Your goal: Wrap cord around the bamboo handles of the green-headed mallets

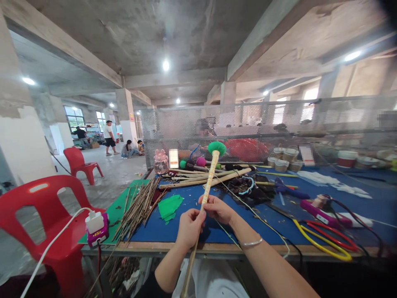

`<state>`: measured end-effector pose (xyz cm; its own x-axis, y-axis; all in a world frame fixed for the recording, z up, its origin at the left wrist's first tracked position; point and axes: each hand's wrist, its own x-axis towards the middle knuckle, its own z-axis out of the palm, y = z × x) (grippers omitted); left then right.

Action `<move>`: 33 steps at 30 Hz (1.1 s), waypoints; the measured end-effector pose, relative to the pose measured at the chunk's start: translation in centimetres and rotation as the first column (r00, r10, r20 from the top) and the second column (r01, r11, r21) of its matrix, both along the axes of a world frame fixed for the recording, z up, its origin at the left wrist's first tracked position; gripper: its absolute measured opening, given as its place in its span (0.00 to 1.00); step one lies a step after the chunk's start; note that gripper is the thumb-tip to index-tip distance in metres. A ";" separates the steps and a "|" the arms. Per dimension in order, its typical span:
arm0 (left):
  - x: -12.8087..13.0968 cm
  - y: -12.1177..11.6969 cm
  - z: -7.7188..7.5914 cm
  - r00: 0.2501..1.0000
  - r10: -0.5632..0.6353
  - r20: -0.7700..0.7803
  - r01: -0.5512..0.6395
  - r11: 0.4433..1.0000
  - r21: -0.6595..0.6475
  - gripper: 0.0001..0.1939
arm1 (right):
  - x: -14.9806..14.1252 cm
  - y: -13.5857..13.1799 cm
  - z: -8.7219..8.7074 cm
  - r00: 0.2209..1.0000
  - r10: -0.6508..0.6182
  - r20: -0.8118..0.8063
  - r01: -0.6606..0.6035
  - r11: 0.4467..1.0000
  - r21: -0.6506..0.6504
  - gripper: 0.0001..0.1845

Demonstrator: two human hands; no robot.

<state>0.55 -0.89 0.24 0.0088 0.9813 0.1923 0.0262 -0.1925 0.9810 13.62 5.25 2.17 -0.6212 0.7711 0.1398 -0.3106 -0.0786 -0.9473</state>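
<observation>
A long stick (211,170) slants up from my lap, its upper shaft wound with a pale yellow wrapping and topped by a round green head (216,147). My left hand (190,227) is closed around the stick just below the wrapping. Higher up, my right hand (219,209) pinches the stick at the lower end of the wrapping, its fingertips close to the left thumb. Whether the right fingers also hold a loose end is hidden. A thin pale cord (257,216) runs across the table to the right of my hands.
A blue-topped table (149,235) bears thin twigs (138,205), green fabric (170,207), scissors (325,238) with yellow and red handles, a purple power strip (330,215), longer sticks and several cups. Behind stands a perforated metal screen (173,124). Red chairs (43,203) and several people are on the left.
</observation>
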 end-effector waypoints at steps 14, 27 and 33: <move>0.1 0.3 -0.8 0.987 0.123 -0.104 -0.111 0.987 0.113 0.16 | 0.0 0.7 -0.7 0.995 -0.061 0.083 0.055 0.996 0.077 0.18; 0.0 0.7 -0.9 0.981 0.175 -0.086 -0.166 0.980 0.107 0.17 | 0.0 0.6 -0.4 0.987 -0.121 0.108 0.113 0.991 0.076 0.19; -0.2 0.4 -0.7 0.998 0.056 -0.007 -0.055 0.998 0.035 0.21 | 0.3 0.6 -0.3 0.999 -0.019 0.036 0.017 0.999 0.048 0.19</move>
<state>0.35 -0.45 -0.44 -0.0438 0.9731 0.2261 0.0459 -0.2242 0.9735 13.90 5.83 1.87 -0.6125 0.7752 0.1545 -0.2770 -0.0274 -0.9605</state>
